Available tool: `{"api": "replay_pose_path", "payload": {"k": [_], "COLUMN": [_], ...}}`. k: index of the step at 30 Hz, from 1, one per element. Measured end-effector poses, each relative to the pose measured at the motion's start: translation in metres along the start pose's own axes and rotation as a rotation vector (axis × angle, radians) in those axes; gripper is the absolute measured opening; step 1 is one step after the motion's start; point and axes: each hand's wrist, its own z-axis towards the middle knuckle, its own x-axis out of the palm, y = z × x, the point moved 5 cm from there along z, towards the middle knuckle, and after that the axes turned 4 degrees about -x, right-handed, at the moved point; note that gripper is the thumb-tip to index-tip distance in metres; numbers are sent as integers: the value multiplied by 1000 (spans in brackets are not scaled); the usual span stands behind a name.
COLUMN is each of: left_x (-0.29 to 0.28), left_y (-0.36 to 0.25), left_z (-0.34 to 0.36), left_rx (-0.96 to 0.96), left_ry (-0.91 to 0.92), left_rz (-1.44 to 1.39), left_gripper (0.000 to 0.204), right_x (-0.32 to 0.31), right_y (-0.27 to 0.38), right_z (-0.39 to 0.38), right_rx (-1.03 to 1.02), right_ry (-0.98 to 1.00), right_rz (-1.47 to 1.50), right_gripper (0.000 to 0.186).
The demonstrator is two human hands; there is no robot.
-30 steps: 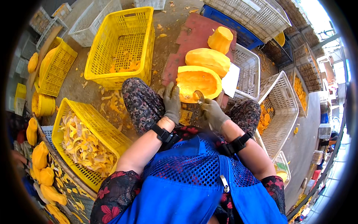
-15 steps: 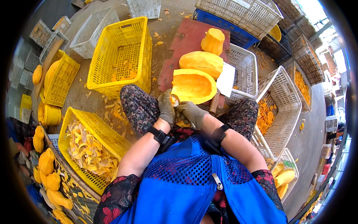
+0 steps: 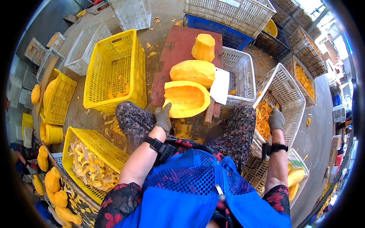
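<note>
My left hand [image 3: 163,120], in a grey glove, grips the near left rim of a hollowed pumpkin half [image 3: 185,110], which lies cut side up on a red board [image 3: 181,38]. Beyond it on the board are a peeled pumpkin piece [image 3: 192,72] and an upright peeled pumpkin chunk [image 3: 203,47]. A cleaver [image 3: 219,86] lies just right of the half, its wooden handle toward me. My right hand [image 3: 276,120], gloved too, is closed over a white crate [image 3: 291,110] with orange pumpkin scraps [image 3: 262,117] in it; what its fingers hold is hidden.
A yellow crate [image 3: 141,76] with a few scraps stands left of the board. Nearer left, a tilted yellow crate [image 3: 100,142] holds peelings [image 3: 89,163]. Another white crate [image 3: 249,72] stands right of the board, with a blue crate [image 3: 220,30] behind. Peeled pumpkins [image 3: 294,178] sit lower right.
My hands have parted: the right has swung right to the scrap crate, while the left has moved onto the hollowed half's rim. The whole view has shifted slightly.
</note>
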Motion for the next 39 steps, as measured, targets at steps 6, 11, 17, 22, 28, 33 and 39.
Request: {"api": "replay_pose_path", "payload": {"k": [6, 11, 17, 22, 28, 33, 39], "left_x": [-17, 18, 14, 72, 165, 200, 227], "left_y": [7, -49, -151, -255, -299, -235, -163], "left_z": [14, -43, -44, -33, 4, 45, 28], "left_rx": [-95, 187, 586, 1070, 1443, 1689, 1518], "left_ry": [-29, -22, -162, -458, -477, -468, -206], "left_rz": [-47, 32, 349, 998, 1144, 1456, 1719], "left_gripper": [35, 46, 34, 34, 38, 33, 48], "right_x": [-71, -79, -83, -70, -59, -46, -45], "right_y": [91, 185, 217, 223, 226, 235, 235], "right_z": [0, -6, 3, 12, 14, 13, 11], "right_rx": [265, 62, 25, 60, 128, 87, 149], "right_ry": [61, 186, 244, 232, 278, 304, 297], "right_rz": [1346, 1530, 1572, 1664, 1650, 1602, 1608], "right_gripper": [13, 11, 15, 15, 15, 17, 17]}}
